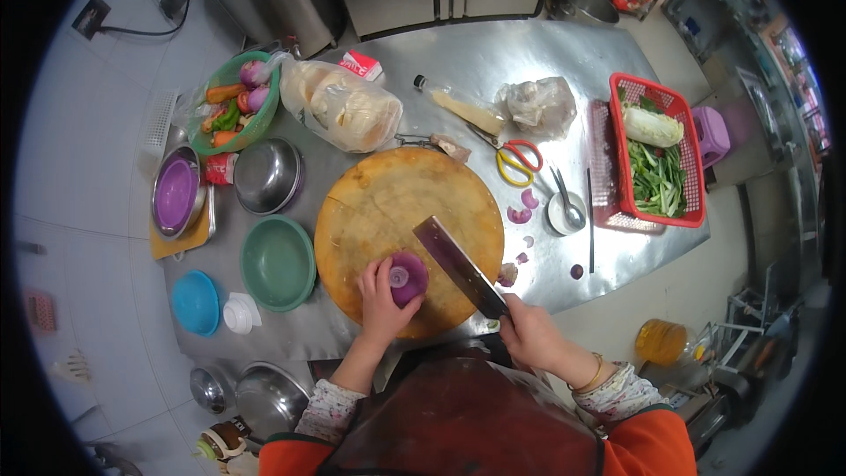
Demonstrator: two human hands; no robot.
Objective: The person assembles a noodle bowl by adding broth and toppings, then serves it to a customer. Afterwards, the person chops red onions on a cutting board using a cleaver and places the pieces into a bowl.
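Note:
A red onion (414, 279) is on the round wooden chopping block (377, 205), its pale ringed cut end facing up. My left hand (383, 301) grips the onion from its left and near sides. In my right hand (534, 332) is the handle of a cleaver (456, 264). The blade slants up and left over the block's right part, apart from the onion. Small bits cling to the blade. Purple onion peels (519, 215) lie on the steel table (462, 46) to the right of the block.
Scissors (519, 162) and a white bowl (559, 219) with spoons are right of the block. Beyond stands a red basket (616, 145) of greens. At left are a green bowl (277, 263), steel bowl (266, 172) and vegetable basket (263, 122). A bagged food item (340, 106) lies behind.

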